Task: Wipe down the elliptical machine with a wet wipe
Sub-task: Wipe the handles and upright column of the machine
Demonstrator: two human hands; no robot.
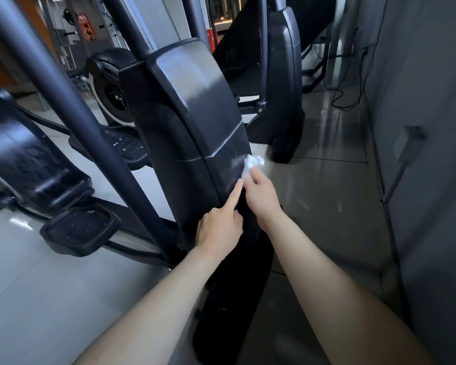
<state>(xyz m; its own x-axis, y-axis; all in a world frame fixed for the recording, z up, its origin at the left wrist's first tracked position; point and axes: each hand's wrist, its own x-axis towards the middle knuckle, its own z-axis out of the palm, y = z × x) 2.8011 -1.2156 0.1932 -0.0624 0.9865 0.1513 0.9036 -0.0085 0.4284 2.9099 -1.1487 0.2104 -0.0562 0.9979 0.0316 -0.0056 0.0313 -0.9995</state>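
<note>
Left hand (pixel 219 229): forefinger straight, tip touching the cover, other fingers curled, holding nothing. Right hand (pixel 261 193): fingers pinched on the crumpled wet wipe (pixel 253 164), which is pressed to the right edge of the elliptical machine (pixel 190 101) at the lower panel of its dark cover. Progress, judged: mid-task. The cover's upper panel shows a streaky sheen, possibly wiped already, though glare makes this uncertain. The lower cover, the near pedal (pixel 79 227) and the sloping bar (pixel 71 101) look still to do. Surroundings: glossy tiled floor (pixel 327 206); grey wall (pixel 432 101) close on the right, leaving a narrow gap to work in. Beyond are a second machine (pixel 284 75) and a loose cable (pixel 345 93) trailing on the floor.
</note>
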